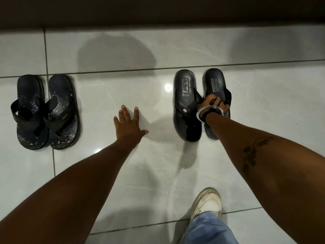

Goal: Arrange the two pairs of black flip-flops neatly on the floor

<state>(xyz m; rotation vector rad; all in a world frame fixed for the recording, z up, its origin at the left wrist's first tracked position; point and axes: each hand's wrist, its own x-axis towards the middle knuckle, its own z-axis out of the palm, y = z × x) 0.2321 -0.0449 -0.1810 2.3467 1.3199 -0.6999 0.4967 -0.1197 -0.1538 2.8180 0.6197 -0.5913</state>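
Two pairs of black flip-flops lie on the pale tiled floor. The patterned pair (47,111) rests side by side at the left, toes toward me. The smooth pair (189,103) is at the right, also side by side. My right hand (213,104) is closed over the straps of that pair's right flip-flop (215,85), partly hiding them. A bangle circles that wrist. My left hand (129,123) rests flat on the bare tile between the two pairs, fingers spread, holding nothing.
A dark wall base (158,13) runs along the far edge of the floor behind both pairs. My white shoe (207,201) and blue trouser leg (209,228) stand on the tiles near the bottom right.
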